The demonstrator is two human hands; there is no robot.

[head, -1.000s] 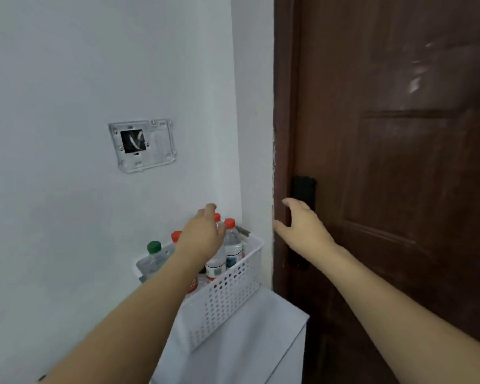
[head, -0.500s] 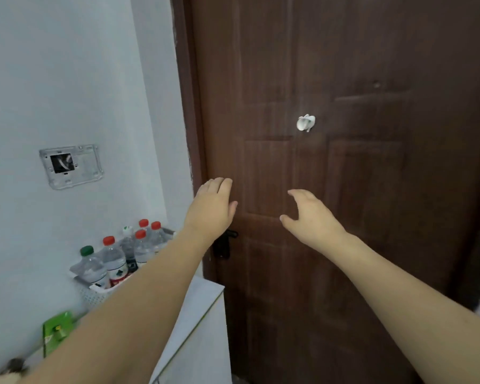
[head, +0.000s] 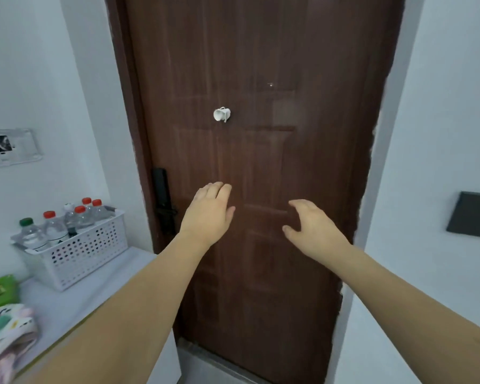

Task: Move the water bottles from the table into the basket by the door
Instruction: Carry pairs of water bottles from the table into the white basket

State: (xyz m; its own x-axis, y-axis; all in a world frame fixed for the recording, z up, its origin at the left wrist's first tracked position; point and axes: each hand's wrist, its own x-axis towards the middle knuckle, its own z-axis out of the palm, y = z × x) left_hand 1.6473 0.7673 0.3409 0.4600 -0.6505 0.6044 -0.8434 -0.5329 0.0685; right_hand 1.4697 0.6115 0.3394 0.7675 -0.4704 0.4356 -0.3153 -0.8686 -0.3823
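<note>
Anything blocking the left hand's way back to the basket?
Nothing visible does. The left hand hangs empty in front of the door, with open air between it and the white basket of bottles to its left.

Both forearms are bare from the frame's lower edge to the wrists; no sleeve shows. The left hand (head: pixel 208 214) and right hand (head: pixel 312 227), seen in front of the door (head: pixel 261 65), are ungloved.

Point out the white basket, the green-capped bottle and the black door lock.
white basket (head: pixel 78 254), head view, on its perforated front wall.
green-capped bottle (head: pixel 26 222), head view, on its green cap.
black door lock (head: pixel 162 198), head view, on the upright black body at the door's left edge.
</note>
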